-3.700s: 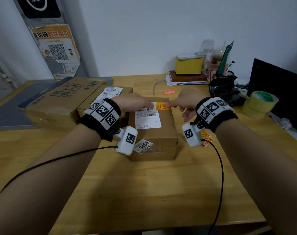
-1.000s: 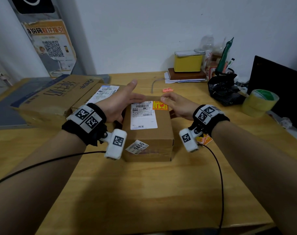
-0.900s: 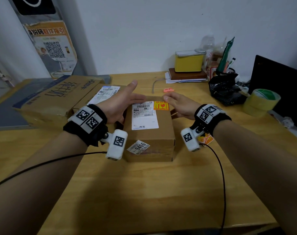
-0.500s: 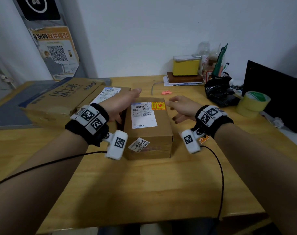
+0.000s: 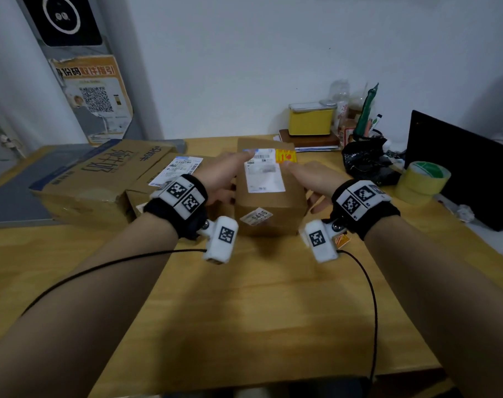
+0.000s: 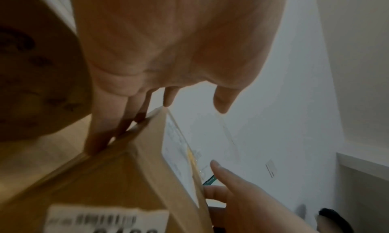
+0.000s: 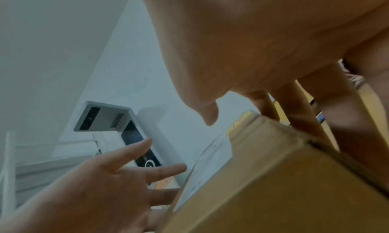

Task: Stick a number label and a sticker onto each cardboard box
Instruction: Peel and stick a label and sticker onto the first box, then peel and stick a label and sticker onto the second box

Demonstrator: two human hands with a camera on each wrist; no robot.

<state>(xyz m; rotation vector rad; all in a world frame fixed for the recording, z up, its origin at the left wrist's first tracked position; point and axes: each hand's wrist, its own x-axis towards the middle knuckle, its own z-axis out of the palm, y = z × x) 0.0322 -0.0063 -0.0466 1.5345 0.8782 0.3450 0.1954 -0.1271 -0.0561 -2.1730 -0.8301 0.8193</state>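
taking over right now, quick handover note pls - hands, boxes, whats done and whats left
Left hand: straight fingers pressed on the small box, left side. Right hand: same on its right side; the box looks raised off the table.
Done: number label on its near face, orange-yellow sticker on top.
Left: set it aside; large box and the box beside it show no number label or sticker from here. Orange sticker sheet lies below the right wrist.

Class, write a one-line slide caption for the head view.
A box, bearing number label and orange sticker, held between left hand and right hand.
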